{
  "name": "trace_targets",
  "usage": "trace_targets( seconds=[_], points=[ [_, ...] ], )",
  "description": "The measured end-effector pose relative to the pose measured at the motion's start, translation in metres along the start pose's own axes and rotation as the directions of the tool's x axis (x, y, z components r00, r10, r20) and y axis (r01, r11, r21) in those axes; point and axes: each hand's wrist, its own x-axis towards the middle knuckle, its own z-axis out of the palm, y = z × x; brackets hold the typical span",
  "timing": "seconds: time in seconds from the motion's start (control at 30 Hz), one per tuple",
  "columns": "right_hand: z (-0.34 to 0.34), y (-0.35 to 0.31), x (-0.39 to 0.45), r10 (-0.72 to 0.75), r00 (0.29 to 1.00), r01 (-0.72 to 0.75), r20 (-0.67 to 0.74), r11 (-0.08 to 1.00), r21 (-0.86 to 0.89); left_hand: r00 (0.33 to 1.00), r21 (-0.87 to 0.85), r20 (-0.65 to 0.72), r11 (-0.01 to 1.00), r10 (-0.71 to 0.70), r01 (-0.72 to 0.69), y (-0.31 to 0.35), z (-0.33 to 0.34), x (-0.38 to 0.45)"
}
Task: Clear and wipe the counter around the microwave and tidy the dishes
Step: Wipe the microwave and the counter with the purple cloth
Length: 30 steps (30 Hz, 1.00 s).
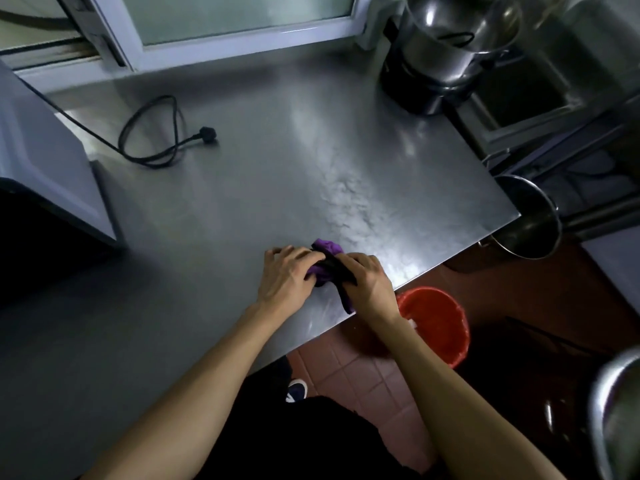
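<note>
Brushed stainless-steel counter (242,188) fills most of the view, running from a white-framed window (221,32) at the far side to its near edge above a red-tiled floor (349,372). At the left stands the white box of the microwave (45,161), and its black power cord with plug (156,133) lies loose and unplugged on the steel beside it. At the far right a shiny steel pot on a black base (440,57) sits on the counter's corner, with a steel sink (530,88) just beyond.

Near the counter's near edge, right of centre, both hands work on a bunched purple and black cloth (329,268). The left hand (287,275) grips the cloth's left side with curled fingers; the right hand (370,282) clasps the right side, where a dark strip trails toward the wrist. A pale, streaky wet patch (349,202) spreads on the steel just beyond them. On the floor below, to the right, stands a round red plastic bucket (436,323).

The counter seems already cleared, so the wiping step looks to be in hand, with the cloth being gathered or refolded. The next move probably calls for flattening the cloth under one palm and sweeping it across the wet patch, steering round the cord.
</note>
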Motion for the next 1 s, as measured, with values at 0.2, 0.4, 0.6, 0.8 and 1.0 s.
trace_targets(
  seconds=[0.2, 0.4, 0.6, 0.8, 1.0],
  points=[
    [-0.015, 0.031, 0.028, 0.017, 1.0, -0.017, 0.0, 1.0, -0.001, 1.0, -0.038, 0.011, 0.999, 0.022, -0.022, 0.011, 0.018, 0.041],
    [-0.036, 0.088, 0.044, 0.038, 0.999, -0.038, -0.034, 0.999, -0.012, 0.998, -0.038, 0.018, 0.998, 0.055, -0.054, 0.048, 0.052, 0.082],
    [-0.06, 0.179, 0.058, 0.076, 0.997, -0.076, -0.004, 0.997, 0.013, 0.996, 0.04, 0.072, 0.998, 0.045, -0.048, 0.111, 0.098, 0.131],
    [-0.095, 0.264, 0.074, 0.115, 0.993, -0.115, 0.024, 0.993, -0.005, 0.992, 0.109, 0.126, 0.993, 0.026, -0.04, 0.178, 0.144, 0.183],
    [-0.124, 0.321, 0.092, 0.114, 0.993, -0.114, 0.001, 0.993, -0.042, 0.985, 0.131, 0.17, 0.991, -0.02, -0.002, 0.227, 0.176, 0.223]
  ],
)
